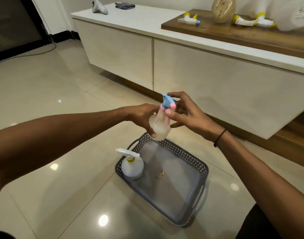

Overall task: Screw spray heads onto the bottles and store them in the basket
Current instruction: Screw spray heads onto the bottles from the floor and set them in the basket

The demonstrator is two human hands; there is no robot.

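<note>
My left hand [144,116] grips a translucent bottle [160,127] above the far end of the grey basket [202,171]. A blue and pink spray head [167,103] sits on the bottle's neck, and my right hand [187,112] pinches it between thumb and fingers. Inside the basket's left corner stands a white bottle [132,167] with a white and yellow spray head [126,152] on it. Up on the wooden board lie a loose spray head [189,19] and two more spray heads [252,22], white with yellow collars.
The basket sits on a glossy tiled floor [53,135]. Behind it runs a long white cabinet [182,66] with a wooden board [242,34] on top. A clear plastic bag [294,16], a round ornament [223,7] and a folded cloth [124,5] lie on the cabinet.
</note>
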